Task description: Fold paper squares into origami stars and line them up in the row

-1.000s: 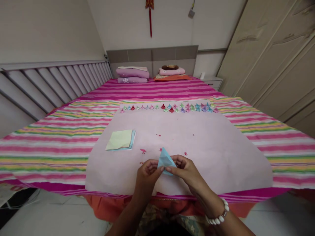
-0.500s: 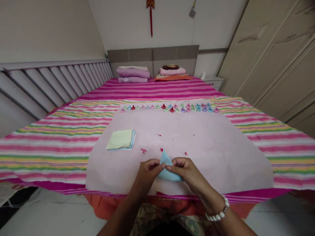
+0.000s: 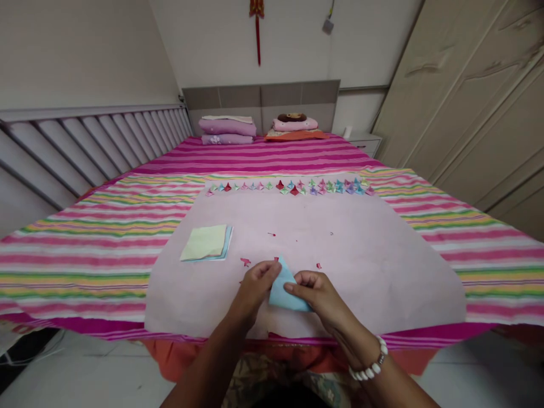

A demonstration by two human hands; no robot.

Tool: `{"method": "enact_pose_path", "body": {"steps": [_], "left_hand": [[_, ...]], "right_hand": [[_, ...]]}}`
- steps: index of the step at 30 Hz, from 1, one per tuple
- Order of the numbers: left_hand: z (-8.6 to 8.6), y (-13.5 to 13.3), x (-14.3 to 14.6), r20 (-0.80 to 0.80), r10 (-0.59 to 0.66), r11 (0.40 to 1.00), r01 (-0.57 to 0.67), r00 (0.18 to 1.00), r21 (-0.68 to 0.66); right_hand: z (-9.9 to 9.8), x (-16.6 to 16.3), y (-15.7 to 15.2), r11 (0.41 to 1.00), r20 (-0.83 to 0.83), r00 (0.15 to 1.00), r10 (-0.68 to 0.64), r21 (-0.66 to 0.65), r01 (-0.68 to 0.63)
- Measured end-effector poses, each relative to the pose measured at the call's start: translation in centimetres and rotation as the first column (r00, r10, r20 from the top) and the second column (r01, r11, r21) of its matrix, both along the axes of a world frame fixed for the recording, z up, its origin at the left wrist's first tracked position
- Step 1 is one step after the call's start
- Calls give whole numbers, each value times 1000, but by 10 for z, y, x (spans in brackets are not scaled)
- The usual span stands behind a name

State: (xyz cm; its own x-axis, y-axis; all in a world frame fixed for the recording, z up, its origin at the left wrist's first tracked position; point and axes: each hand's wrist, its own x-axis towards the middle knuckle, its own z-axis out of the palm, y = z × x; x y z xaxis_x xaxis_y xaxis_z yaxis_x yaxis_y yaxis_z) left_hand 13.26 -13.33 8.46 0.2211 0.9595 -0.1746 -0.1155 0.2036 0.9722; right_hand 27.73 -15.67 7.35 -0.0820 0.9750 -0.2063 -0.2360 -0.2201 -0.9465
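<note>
A light blue sheet of paper (image 3: pixel 285 297), folded into a triangle, is held between my two hands above the pale paper sheet spread on the bed. My left hand (image 3: pixel 260 283) pinches its upper left edge close to the top point. With thumb on top and fingers behind, my right hand (image 3: pixel 317 292) grips the right side of the triangle. Small red paper scraps (image 3: pixel 245 262) lie just beyond my hands. To the left rests a stack of square papers (image 3: pixel 204 242), light yellow-green on top with blue and white beneath.
Several small folded paper pieces (image 3: pixel 294 190) in many colours line the far edge of the pale sheet (image 3: pixel 382 266). Striped bedding (image 3: pixel 97 238) surrounds it. Folded quilts (image 3: pixel 227 127) sit by the headboard (image 3: pixel 238 93). A wardrobe (image 3: pixel 463 102) stands at right, a bed rail (image 3: pixel 102 141) at left.
My left hand has slid up along the paper's left edge towards its top point, uncovering more of the triangle. My right hand keeps its grip. The whole view has shifted slightly.
</note>
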Motion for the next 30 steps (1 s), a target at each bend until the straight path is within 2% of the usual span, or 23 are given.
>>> {"method": "enact_pose_path", "body": {"steps": [2,4,8,11,15,20,25,30], "left_hand": [[-5,-2,0,-107,-93,994,98,990,46],[-10,-3,0,-187,-123,986,141,975,88],[-17,0,-3,-246,-114,982,147,962,119],[-17,3,-5,-268,-79,982,121,960,146],[-22,4,0,-190,19,995,1,982,103],[-30,-2,17,-90,35,999,-37,995,-16],[-32,-7,31,-77,-22,1000,21,997,-22],[-38,-15,41,-53,-96,995,95,994,-20]], "right_hand": [[1,2,5,998,-5,998,-64,0,64],[1,4,9,995,-18,995,-95,-9,95],[-1,6,12,994,-82,991,-106,-39,103],[-4,6,12,986,-109,980,-163,-54,158],[-10,2,14,968,-130,959,-252,-39,249],[-13,-4,20,957,-165,944,-285,3,289],[-9,-8,21,958,-178,942,-284,-6,288],[-3,-7,21,935,-101,931,-350,-93,342]]}}
